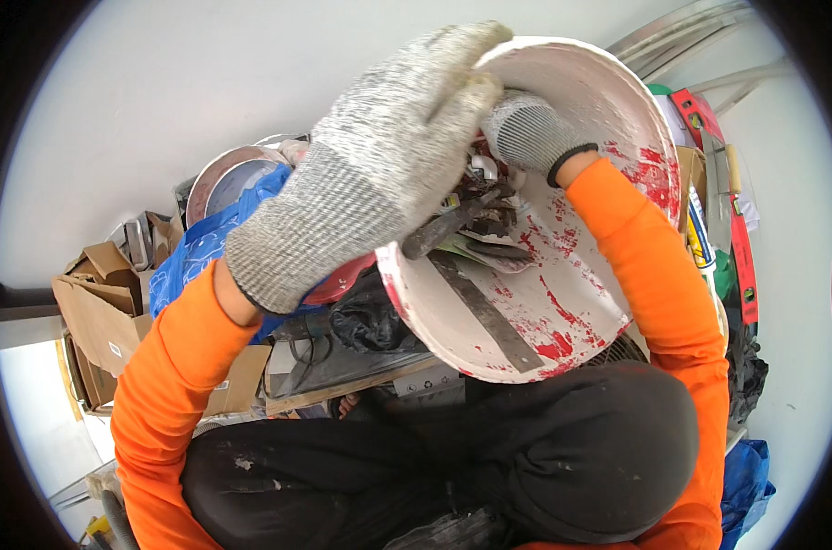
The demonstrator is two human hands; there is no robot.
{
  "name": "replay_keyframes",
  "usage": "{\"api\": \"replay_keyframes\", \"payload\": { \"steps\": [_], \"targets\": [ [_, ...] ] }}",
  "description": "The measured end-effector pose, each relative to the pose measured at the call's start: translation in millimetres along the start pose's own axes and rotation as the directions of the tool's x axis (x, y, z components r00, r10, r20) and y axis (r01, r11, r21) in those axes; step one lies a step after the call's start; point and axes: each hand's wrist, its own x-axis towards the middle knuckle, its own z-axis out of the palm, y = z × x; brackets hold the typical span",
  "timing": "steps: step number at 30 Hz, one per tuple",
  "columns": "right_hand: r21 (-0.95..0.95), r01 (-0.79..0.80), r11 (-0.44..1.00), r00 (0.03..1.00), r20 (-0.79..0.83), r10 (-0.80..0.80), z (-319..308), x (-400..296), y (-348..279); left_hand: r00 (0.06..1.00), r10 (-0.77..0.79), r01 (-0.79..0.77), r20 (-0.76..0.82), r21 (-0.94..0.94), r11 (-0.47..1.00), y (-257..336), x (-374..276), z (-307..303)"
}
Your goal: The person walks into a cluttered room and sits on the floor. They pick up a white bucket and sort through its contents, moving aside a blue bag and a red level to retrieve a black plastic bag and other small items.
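Observation:
A white plastic bucket (574, 275), stained red inside, lies tilted with its mouth towards me. Mixed debris and tools fill its bottom, among them a dark tool handle (443, 227) and a flat grey metal strip (488, 313). My right hand (533, 130), in a grey knitted work glove, reaches inside the bucket; its fingers are hidden by my left hand and the contents. My left hand (416, 124), gloved alike and slightly blurred, is raised at the bucket's left rim with its fingertips near the edge. Whether it grips the rim is unclear.
Left of the bucket are a blue plastic bag (206, 240), cardboard boxes (100, 302) and another bucket (210, 182). A black plastic bag (371, 316) lies below them. At the right stand red spirit levels (744, 268) and a handsaw or trowel-like blade (717, 185). A white wall (182, 75) rises behind.

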Motion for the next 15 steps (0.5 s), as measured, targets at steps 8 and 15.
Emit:
{"api": "replay_keyframes", "payload": {
  "steps": [8, 15],
  "targets": [
    [0.355, 0.053, 0.933, 0.751, 0.602, -0.272, 14, 1, -27, 0.926, -0.3, 0.359, 0.228, -0.289, 0.888, -3, -4, -4],
    [0.24, -0.015, 0.971, 0.907, 0.413, -0.088, -7, -4, -41, 0.951, -0.211, 0.26, 0.225, -0.219, 0.941, 7, 2, -2]
  ]
}}
